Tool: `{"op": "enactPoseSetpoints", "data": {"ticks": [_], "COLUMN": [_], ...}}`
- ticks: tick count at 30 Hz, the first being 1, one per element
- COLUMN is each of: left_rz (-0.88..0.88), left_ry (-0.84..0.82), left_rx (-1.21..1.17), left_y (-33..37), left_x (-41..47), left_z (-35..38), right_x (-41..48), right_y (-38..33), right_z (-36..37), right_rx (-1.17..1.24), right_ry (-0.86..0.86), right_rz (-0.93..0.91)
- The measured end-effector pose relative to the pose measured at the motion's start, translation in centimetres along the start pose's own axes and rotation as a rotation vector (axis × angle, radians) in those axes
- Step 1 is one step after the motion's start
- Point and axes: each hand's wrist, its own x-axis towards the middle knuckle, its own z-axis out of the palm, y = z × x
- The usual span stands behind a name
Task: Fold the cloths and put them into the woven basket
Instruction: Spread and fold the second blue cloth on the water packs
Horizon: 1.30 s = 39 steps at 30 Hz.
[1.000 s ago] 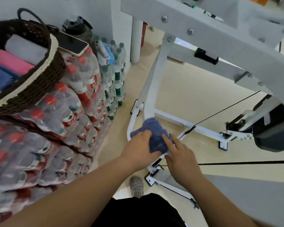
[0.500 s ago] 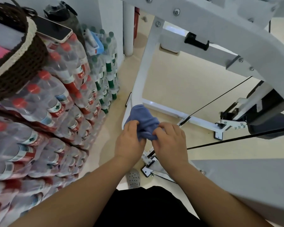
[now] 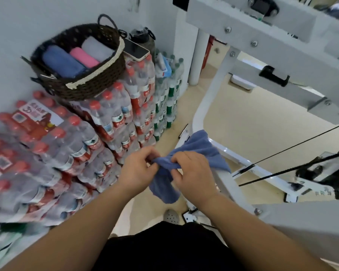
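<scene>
Your left grip [image 3: 139, 169] and right grip [image 3: 194, 173] both pinch the single blue cloth [image 3: 201, 146] with curled fingers, close together on a bunched fold. One part fans out beyond the right grip and another hangs loose below both, in mid-air. Up and left of your grips, well apart, the woven basket [image 3: 98, 83] sits on stacked water bottle packs [image 3: 86, 137]. It holds three rolls side by side: one blue roll [image 3: 61, 63], one pink roll [image 3: 83, 57] and one pale grey roll [image 3: 97, 48]. One phone [image 3: 136, 49] lies just right of it. A white frame [image 3: 210, 98] crowds your right side, with open floor [image 3: 252, 124] beyond.
</scene>
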Motion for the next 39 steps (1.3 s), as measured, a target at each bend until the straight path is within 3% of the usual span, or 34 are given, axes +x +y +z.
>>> {"op": "enactPoseSetpoints", "data": {"ticks": [10, 14, 17, 23, 26, 30, 36, 39], "left_rz": [-0.176, -0.189, -0.219, -0.316, -0.341, -0.374, -0.433, -0.496], "left_ry": [0.241, 0.147, 0.131, 0.404, 0.493, 0.431, 0.406, 0.471], "left_rx": [-0.063, -0.125, -0.232, -0.153, -0.131, -0.065, -0.010, 0.149], "left_y": [-6.9, -9.9, -12.5, -16.0, -16.9, -17.6, -17.9, -18.3], "left_x": [-11.8, -17.2, -20.9, -26.5, -28.5, -29.9, -29.5, -28.5], "left_z": [-13.7, -19.2, -22.1, -26.0, -28.0, -29.0, -29.5, -30.0], "right_x": [2.9, 3.0, 2.5, 1.6, 1.5, 2.0, 4.4, 6.3], "right_y": [-13.4, -19.7, -23.9, -30.1, -32.0, -32.8, -31.2, -29.1], "right_z": [5.2, 7.9, 9.9, 13.9, 15.2, 16.6, 17.0, 17.2], "right_rx": [0.061, 0.105, 0.185, 0.253, 0.265, 0.221, -0.004, -0.117], "right_ry": [-0.307, -0.462, -0.484, -0.570, -0.673, -0.820, -0.903, -0.912], "right_rz": [-0.235, -0.252, -0.272, -0.330, -0.328, -0.321, -0.368, -0.422]}}
